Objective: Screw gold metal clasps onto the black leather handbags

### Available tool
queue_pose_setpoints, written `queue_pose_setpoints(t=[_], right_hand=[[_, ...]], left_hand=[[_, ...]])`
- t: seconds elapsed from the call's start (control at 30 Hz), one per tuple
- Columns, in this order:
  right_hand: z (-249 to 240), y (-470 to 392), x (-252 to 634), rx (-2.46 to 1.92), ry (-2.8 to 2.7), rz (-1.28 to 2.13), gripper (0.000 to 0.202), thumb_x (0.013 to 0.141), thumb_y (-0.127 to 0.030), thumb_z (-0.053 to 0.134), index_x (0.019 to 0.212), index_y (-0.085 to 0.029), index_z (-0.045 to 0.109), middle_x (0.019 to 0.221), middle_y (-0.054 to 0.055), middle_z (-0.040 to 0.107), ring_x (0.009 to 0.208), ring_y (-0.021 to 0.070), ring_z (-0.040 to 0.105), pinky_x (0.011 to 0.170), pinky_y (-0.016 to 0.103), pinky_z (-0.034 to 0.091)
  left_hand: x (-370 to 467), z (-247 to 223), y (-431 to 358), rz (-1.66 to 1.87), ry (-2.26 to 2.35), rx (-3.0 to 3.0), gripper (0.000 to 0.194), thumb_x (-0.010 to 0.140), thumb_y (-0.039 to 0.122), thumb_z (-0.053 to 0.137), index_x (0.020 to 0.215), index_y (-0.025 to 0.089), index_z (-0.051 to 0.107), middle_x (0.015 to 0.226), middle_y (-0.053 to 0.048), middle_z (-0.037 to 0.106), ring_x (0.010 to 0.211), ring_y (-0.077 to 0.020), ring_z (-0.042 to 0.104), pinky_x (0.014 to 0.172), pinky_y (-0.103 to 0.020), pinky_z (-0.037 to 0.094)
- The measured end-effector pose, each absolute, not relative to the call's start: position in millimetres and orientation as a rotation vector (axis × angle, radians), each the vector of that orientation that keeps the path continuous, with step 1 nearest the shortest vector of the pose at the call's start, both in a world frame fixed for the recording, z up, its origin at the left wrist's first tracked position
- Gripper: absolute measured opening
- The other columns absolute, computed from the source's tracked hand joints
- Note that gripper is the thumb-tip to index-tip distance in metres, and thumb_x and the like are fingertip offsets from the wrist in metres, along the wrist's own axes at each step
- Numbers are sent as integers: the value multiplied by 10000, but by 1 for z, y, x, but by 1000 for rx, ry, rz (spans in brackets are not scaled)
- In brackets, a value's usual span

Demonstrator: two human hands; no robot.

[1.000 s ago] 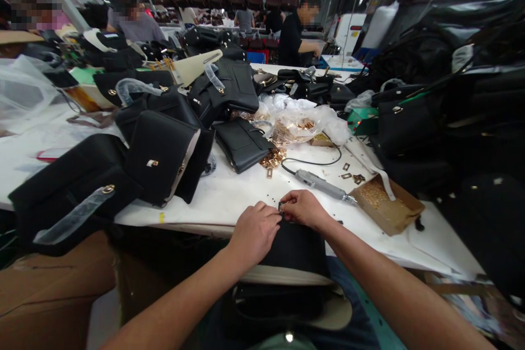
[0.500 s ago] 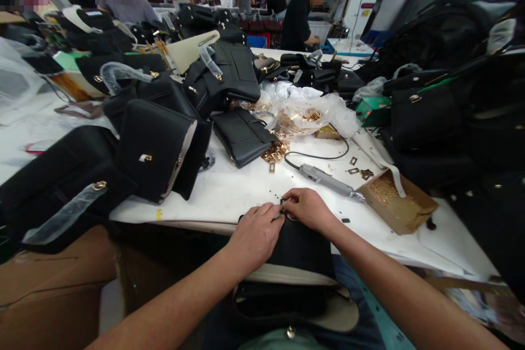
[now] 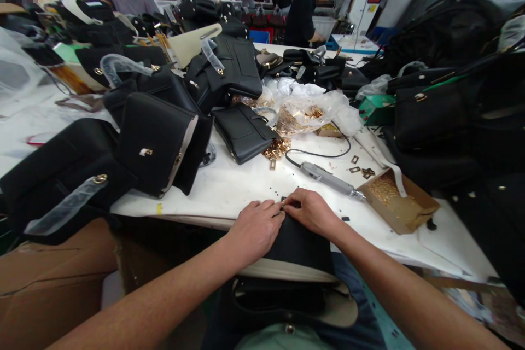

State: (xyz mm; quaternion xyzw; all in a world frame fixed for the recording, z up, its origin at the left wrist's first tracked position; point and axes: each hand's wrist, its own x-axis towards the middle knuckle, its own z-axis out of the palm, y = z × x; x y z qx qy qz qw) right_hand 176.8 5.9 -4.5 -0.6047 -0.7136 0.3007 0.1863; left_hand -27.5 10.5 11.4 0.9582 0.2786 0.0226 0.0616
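Note:
A black bag (image 3: 301,246) with a pale edge lies across the person's lap and against the table's front edge. My left hand (image 3: 257,228) rests on its upper left part, fingers together and bent over the flap. Beside it, my right hand (image 3: 309,210) pinches at a small metal piece at the flap's edge; the fingertips nearly meet those of the left hand, and the piece is mostly hidden. Beyond the hands, a grey electric screwdriver (image 3: 330,179) with a black cable lies on the white table (image 3: 229,191).
An open cardboard box (image 3: 404,202) of small gold parts stands at the right. Black bags (image 3: 158,142) crowd the left, with a smaller one (image 3: 244,131) in the middle. Gold fittings (image 3: 276,149) are heaped near a plastic bag (image 3: 303,112). A person (image 3: 301,16) works behind.
The view has shifted slightly. My right fingertips have drawn a little away from the left ones at the flap's edge. My left hand stays on the bag.

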Motion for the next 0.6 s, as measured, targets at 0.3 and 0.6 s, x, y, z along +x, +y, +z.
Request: queue_pose_setpoints(t=[0.3, 0.6], right_hand=[[4, 10, 167, -1723, -2380, 525, 179, 866, -218, 546, 825, -197, 720, 842, 52, 720, 728, 164, 631, 652, 266, 366], [4, 4, 194, -1918, -2150, 636, 156, 823, -297, 605, 733, -215, 703, 717, 1, 705, 647, 142, 588, 610, 255, 348]], left_hand=[[-28, 15, 9, 37, 812, 2903, 222, 997, 233, 491, 1165, 188, 628, 1198, -80, 663, 1161, -248, 563, 924, -401, 464], [-29, 13, 8, 75, 822, 2927, 234, 1007, 241, 482, 1191, 179, 612, 1312, -96, 630, 1191, -247, 562, 924, -406, 455]])
